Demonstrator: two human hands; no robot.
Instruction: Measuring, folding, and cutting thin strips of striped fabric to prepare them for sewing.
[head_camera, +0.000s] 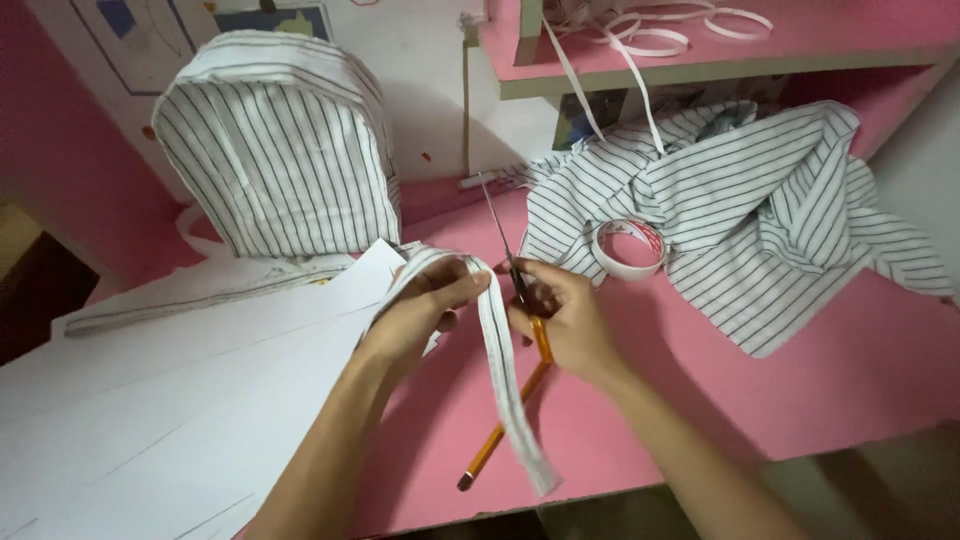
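Left hand (425, 305) pinches a striped fabric strap (497, 350) taut; right hand (560, 315) grips scissors (505, 250); keeping the strap stretched, blades square, should cut cleanest.

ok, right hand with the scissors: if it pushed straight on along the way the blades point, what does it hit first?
The right hand holds scissors pointing up and away across the pink desk. That line looks free until a marker-like pen at the back, then the wall. Depth is unclear; the tape roll sits off to the right.
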